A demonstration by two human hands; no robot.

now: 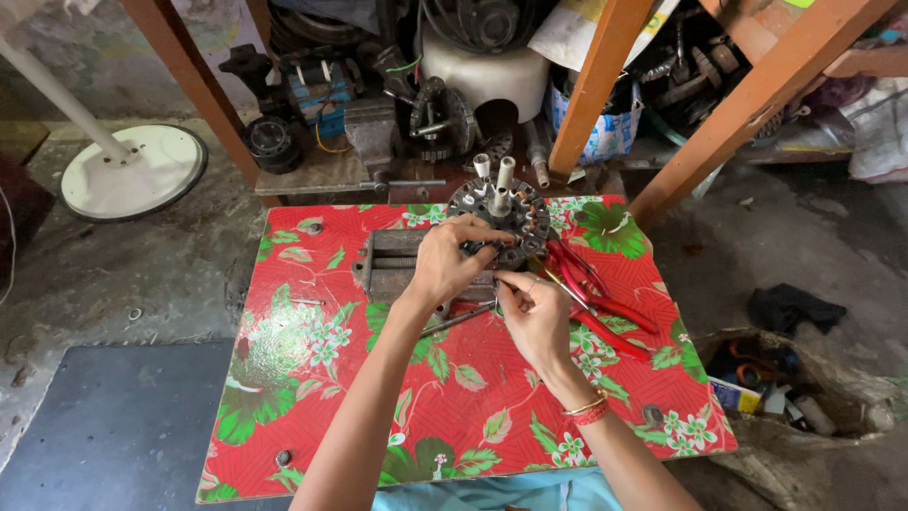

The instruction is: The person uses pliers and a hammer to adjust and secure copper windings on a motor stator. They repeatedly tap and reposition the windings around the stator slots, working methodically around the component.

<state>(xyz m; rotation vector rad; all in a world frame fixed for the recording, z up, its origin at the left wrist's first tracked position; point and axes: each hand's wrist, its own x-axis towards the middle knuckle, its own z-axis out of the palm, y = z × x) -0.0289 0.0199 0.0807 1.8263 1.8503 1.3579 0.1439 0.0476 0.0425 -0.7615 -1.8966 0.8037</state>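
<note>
Stator core (499,216), round and slotted, sits at the far edge of the red floral table (312,378) against a grey metal vise (390,265); looks like winding work in its slots, mid-step. Left hand (446,260) clamps down on its near rim, wrist bent. Right hand (535,317) pinches something thin, maybe wire, fingers together. Feeding it next needs steady tension. Red pliers (596,298) lie just beside.

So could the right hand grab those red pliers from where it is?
Probably yes: the right hand sits just beside the red pliers on the flowered table, and nothing lies between them.
</note>
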